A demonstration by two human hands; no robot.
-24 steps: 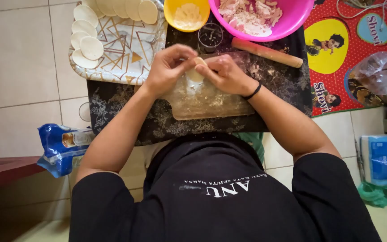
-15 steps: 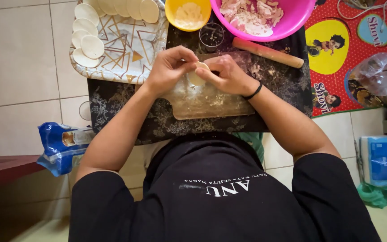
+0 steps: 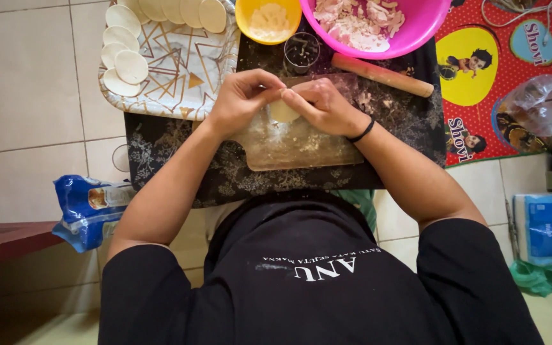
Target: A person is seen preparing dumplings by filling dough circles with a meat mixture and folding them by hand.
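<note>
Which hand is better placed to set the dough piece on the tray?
Left. The left hand pinches the dough piece and is nearer the tray, which lies on its side; the right hand is farther.

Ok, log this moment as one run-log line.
left hand: pinching dough piece | right hand: pinching same piece | under: floured board | behind: pink bowl, rolling pin | left: tray of dough rounds

Pale dough piece (image 3: 283,111) between fingertips
</note>
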